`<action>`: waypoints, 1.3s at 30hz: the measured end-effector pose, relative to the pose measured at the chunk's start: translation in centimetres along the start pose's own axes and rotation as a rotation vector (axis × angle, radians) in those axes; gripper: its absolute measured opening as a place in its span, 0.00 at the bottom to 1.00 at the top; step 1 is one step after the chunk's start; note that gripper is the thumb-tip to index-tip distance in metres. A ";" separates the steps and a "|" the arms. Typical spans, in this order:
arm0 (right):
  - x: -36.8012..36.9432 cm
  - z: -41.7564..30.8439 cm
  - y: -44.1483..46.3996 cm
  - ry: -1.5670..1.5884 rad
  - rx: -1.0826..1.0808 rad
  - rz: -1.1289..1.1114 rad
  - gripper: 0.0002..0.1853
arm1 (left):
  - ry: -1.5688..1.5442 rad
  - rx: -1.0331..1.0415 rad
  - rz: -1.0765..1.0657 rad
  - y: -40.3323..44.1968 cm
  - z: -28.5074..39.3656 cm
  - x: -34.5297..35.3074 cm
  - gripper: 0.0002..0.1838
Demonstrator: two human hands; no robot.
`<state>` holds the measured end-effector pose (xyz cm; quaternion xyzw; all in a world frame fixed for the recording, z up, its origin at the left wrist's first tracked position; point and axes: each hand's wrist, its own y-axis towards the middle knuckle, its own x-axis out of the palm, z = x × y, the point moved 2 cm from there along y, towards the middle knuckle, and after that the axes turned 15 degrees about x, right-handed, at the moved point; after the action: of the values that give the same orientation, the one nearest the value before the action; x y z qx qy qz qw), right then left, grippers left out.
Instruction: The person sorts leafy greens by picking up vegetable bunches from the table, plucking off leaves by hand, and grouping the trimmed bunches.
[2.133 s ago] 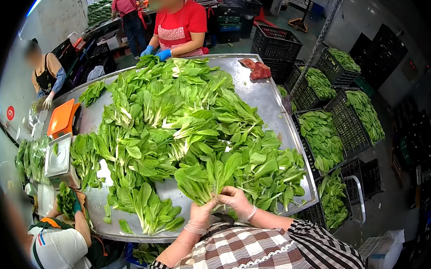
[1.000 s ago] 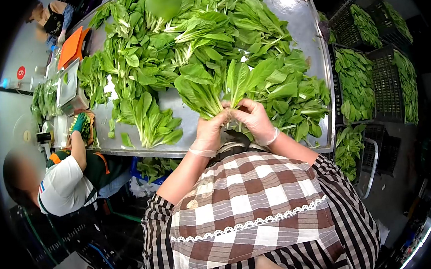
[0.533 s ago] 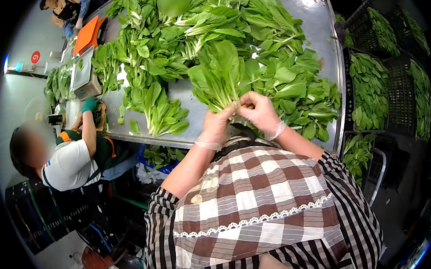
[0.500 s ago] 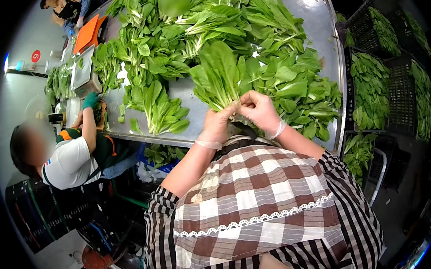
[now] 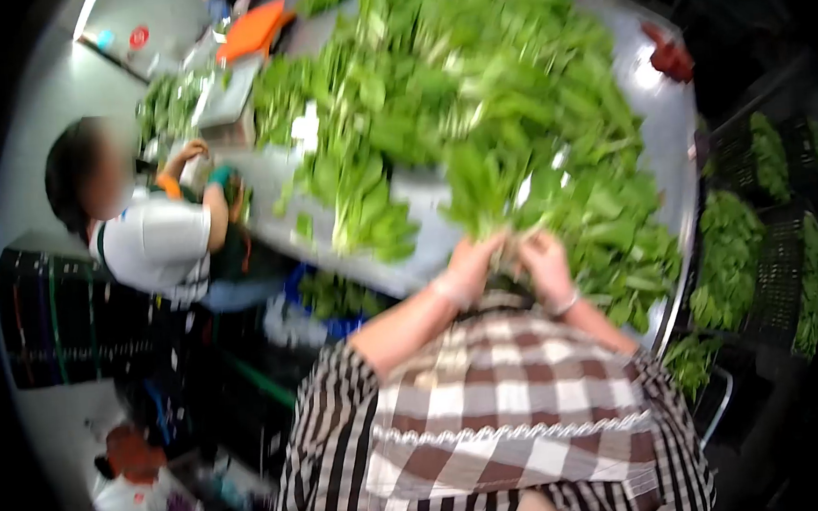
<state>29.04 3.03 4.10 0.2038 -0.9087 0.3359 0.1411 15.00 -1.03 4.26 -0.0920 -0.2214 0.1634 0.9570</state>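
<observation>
Checked apron (image 5: 519, 370) is filling the near view, below the fingers. Both forearms are coming out of striped sleeves, angling inward and up, elbows wide, hands nearly meeting in front of the apron. Left hand (image 5: 473, 266) is tilting toward the right one; its fingers are closing on the stem base of a bunch of leafy greens (image 5: 476, 190). Bunch is standing leaves-up just beyond those fingers, above the near edge of the counter (image 5: 421, 197). Right hand (image 5: 545, 266) is bending in beside the stem base, fingers curling; blurred, cannot tell if they are gripping anything. Small heap of greens (image 5: 364, 211) is lying left of the fingers; big leafy pile (image 5: 502, 90) is spreading beyond and to the right. Blue bin (image 5: 343, 327) is sitting lower left. Black crate (image 5: 777, 270) with greens is standing well right. Co-worker in a white shirt (image 5: 156, 248) is working far left. Orange object (image 5: 253, 31) is lying farther off, upper left; red item (image 5: 668, 54) is lying upper right.
</observation>
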 end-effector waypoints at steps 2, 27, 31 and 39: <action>-0.7 0.7 0.5 -0.006 -0.029 -0.018 0.04 | 0.005 0.025 0.110 -0.2 0.4 0.6 0.09; -4.8 3.7 3.0 -1.066 0.045 0.171 0.17 | 1.612 0.324 0.154 -0.5 12.0 -26.9 0.26; -6.6 4.5 2.5 -0.993 -0.042 0.295 0.15 | 1.639 0.337 0.174 -0.7 12.7 -26.0 0.31; -8.8 4.3 1.0 -0.855 -0.073 0.350 0.15 | 1.406 0.385 0.002 1.9 10.9 -31.7 0.28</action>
<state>35.80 3.32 -3.09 0.1626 -0.9173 0.2081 -0.2979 -17.39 -9.39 0.99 -0.0055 0.4783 0.1027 0.8722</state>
